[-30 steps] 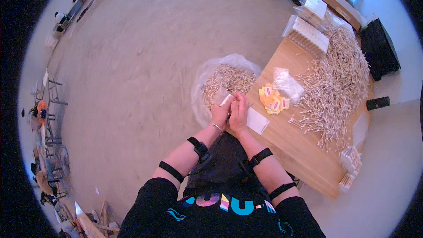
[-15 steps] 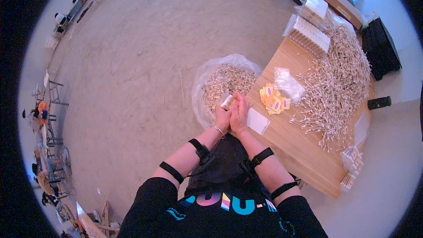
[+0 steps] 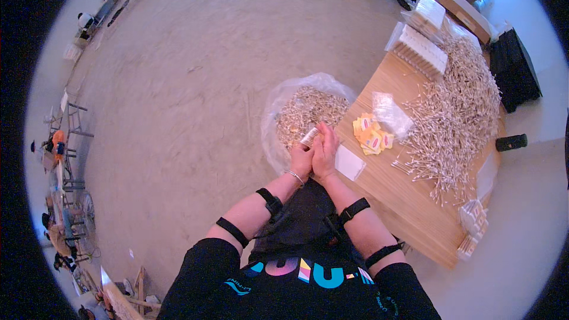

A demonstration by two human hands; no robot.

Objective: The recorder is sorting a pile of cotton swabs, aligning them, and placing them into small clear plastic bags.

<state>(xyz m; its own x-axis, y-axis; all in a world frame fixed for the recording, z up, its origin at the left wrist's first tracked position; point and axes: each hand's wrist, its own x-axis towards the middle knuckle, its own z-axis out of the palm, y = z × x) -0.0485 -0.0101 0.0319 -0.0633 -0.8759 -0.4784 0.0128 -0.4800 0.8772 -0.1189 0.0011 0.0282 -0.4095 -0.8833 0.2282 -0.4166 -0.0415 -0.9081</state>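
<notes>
In front of my body, at the table's left edge, my two hands meet around a small pack of cotton swabs (image 3: 309, 137). My left hand (image 3: 301, 159) is closed on its lower part. My right hand (image 3: 323, 153) presses against it from the right, fingers together and curved over the side. The white swab tips show in a row above the fingers; the rest of the pack is hidden. Just beyond my hands stands a clear plastic bag (image 3: 271, 133) full of loose cotton swabs (image 3: 311, 106). A white card (image 3: 349, 163) lies on the table beside my right wrist.
On the wooden table (image 3: 409, 186) are yellow printed cards (image 3: 372, 134), clear plastic sleeves (image 3: 391, 115), a large heap of swabs (image 3: 456, 112) and stacked swab packs (image 3: 419, 51). A black cylinder (image 3: 511, 142) and a black crate (image 3: 514, 71) stand beyond the right edge. People sit far left.
The view has shifted slightly, so the table and bag sit a little further right. Both hands still hold the swab pack, with its row of tips tilted slightly more to the right.
</notes>
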